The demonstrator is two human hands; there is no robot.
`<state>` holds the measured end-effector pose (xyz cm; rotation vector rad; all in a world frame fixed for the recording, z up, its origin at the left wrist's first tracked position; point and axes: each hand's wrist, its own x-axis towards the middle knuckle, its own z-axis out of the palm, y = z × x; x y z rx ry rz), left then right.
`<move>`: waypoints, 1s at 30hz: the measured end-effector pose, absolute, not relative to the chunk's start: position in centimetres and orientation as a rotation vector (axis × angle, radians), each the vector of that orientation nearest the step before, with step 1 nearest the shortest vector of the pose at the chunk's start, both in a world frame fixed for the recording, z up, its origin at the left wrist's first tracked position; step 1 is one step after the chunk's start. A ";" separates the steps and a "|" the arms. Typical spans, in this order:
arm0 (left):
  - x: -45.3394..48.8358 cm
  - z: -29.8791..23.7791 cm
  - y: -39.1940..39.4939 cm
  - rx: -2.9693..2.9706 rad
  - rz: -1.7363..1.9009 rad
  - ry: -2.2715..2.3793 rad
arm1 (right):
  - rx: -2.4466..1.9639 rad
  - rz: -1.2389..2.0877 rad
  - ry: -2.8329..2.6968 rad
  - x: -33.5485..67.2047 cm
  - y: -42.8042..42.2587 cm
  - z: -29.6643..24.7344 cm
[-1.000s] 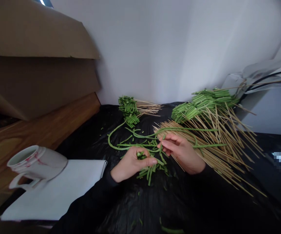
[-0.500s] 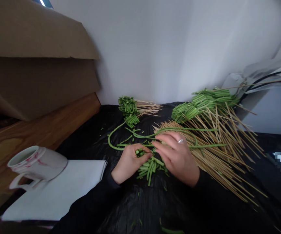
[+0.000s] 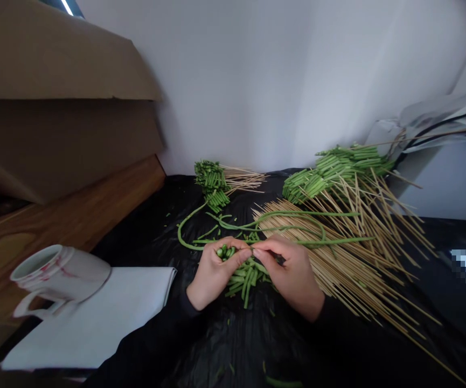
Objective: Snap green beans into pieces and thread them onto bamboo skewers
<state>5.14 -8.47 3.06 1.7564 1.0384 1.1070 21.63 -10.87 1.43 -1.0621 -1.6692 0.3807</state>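
My left hand [image 3: 216,272] is closed around several cut long bean pieces [image 3: 225,251], whose round ends show above the curled fingers. Thumb and forefinger of my right hand [image 3: 291,272] are pinched together, touching my left fingertips; whatever is between them is too small to make out. Just below both hands lies a loose pile of cut bean pieces [image 3: 247,283]. Uncut long beans [image 3: 184,237] curve across the black plastic sheet [image 3: 233,339] behind my hands. Bare bamboo skewers [image 3: 349,275] lie in a wide spread beside my right hand.
Skewered bean bundles lie at the back: a small stack [image 3: 210,180] at centre and a larger one [image 3: 338,170] at right. On the left, a mug [image 3: 69,272] stands on a folded white sheet [image 3: 95,328], near a cardboard box [image 3: 67,140]. A white wall [image 3: 236,81] rises behind.
My right hand has come down from over the long beans, its spread fingers closing into a pinch against my left fingertips. My left hand keeps hold of the bean pieces.
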 end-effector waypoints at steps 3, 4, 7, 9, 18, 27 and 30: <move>5.2 2.8 -8.3 1.865 1.059 1.072 | -1.115 0.236 -1.815 21.8 -10.8 1.4; 5.1 2.6 -8.2 1.938 1.038 1.090 | -1.137 0.134 -1.902 21.9 -10.8 1.3; 4.9 2.4 -7.9 2.159 0.988 1.141 | -1.168 -0.211 -2.157 22.0 -10.8 1.3; 4.8 2.3 -7.9 2.241 0.957 1.145 | -1.144 -0.378 -2.271 22.1 -10.9 1.1; 5.1 2.5 -8.9 2.241 1.073 1.095 | -1.175 0.091 -1.818 21.3 -11.0 1.0; 5.4 3.3 -9.2 2.189 0.908 0.944 | -1.099 1.100 -1.225 22.7 -9.4 1.8; 5.2 3.5 -9.1 2.181 0.566 0.697 | -1.018 1.093 -1.117 23.8 -8.7 2.0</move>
